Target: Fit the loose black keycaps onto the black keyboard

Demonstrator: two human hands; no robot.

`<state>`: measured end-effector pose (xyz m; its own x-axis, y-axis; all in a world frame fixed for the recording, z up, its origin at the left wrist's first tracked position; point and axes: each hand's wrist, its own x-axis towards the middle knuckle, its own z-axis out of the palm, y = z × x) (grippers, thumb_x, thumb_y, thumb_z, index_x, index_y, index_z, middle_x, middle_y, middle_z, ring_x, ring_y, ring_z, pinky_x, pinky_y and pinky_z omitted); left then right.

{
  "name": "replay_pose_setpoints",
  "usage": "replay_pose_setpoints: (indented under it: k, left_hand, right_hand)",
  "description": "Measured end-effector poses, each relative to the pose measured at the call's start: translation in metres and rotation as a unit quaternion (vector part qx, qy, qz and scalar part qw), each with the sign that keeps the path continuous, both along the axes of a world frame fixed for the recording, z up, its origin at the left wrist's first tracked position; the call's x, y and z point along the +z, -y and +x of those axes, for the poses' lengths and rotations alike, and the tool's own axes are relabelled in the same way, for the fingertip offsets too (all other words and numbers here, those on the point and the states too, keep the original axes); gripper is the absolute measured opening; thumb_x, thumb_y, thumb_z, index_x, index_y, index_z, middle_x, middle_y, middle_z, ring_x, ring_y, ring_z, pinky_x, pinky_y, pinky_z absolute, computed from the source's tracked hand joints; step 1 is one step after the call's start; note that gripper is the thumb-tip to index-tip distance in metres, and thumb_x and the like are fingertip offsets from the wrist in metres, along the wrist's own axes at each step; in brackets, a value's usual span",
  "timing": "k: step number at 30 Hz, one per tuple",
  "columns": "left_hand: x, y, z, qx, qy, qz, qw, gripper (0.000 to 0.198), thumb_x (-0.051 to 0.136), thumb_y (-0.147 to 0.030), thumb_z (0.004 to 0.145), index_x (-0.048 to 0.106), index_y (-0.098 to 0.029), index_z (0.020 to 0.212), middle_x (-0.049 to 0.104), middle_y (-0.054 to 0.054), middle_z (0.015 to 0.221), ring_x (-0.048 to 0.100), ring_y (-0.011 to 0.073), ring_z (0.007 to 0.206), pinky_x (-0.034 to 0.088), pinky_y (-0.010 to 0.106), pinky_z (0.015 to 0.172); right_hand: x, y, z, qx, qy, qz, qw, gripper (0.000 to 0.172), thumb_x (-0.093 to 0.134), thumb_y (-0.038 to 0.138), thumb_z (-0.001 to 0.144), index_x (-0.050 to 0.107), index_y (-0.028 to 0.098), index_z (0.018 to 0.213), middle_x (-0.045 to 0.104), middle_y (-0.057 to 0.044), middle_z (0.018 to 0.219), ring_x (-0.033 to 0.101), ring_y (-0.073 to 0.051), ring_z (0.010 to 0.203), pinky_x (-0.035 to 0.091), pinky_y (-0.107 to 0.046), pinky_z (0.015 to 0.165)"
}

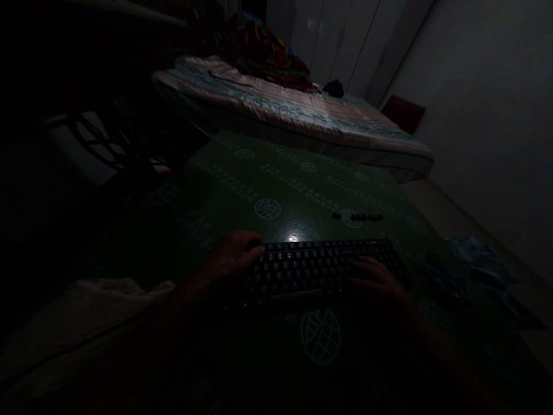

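Observation:
A black keyboard (302, 268) lies on the green table (280, 178), long side toward me. My left hand (235, 251) is at its far left corner, with thumb and fingers closed about the edge. Over the keys on the right part rests my right hand (374, 275), its fingers stretched out and lying flat, with nothing visible in them. Beyond the keyboard, several small dark pieces (367, 217), which look like keycaps, sit in a row. Deep shadow hides the undersides of both hands.
A bed (302, 115) with a striped cover stands past the table's far edge, a patterned red blanket (276, 57) heaped on it. At right, a dark object (444, 276) lies near the table edge, too dim to name. Light cloth (116, 288) shows at left.

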<state>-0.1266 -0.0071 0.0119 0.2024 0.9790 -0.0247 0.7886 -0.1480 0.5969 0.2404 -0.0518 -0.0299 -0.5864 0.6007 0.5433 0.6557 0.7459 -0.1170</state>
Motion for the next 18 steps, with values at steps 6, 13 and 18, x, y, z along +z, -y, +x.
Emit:
replay_pose_setpoints:
  k: [6,13,18]
  left_hand:
    - [0.0042,0.0011,0.0022,0.015,0.005,-0.016,1.0,0.039,0.043,-0.046,0.073,0.066,-0.02,0.091,0.068,0.007,0.099,0.062,0.0256,0.094,0.047,0.032,0.08]
    - [0.0061,0.0009,0.0034,0.017,-0.009,-0.016,1.0,0.038,0.042,-0.047,0.074,0.065,-0.021,0.091,0.068,0.007,0.101,0.062,0.0255,0.095,0.046,0.033,0.082]
    - [0.0047,0.0005,0.0017,0.007,-0.004,-0.021,1.0,0.04,0.042,-0.048,0.074,0.065,-0.02,0.093,0.068,0.007,0.1,0.062,0.0246,0.095,0.047,0.032,0.081]
  right_hand:
    - [-0.0007,0.0,0.0,0.012,-0.003,0.006,1.0,0.017,0.057,0.026,0.086,0.066,0.02,0.098,0.06,-0.013,0.114,0.048,-0.027,0.121,0.053,-0.048,0.086]
    - [-0.0054,-0.0012,0.0008,0.002,-0.02,0.009,1.0,0.016,0.057,0.028,0.085,0.067,0.02,0.096,0.062,-0.012,0.111,0.05,-0.026,0.119,0.054,-0.046,0.086]
    - [-0.0041,-0.0005,0.0006,-0.003,-0.014,0.02,1.0,0.017,0.058,0.03,0.085,0.068,0.022,0.096,0.062,-0.012,0.112,0.053,-0.026,0.116,0.055,-0.045,0.084]
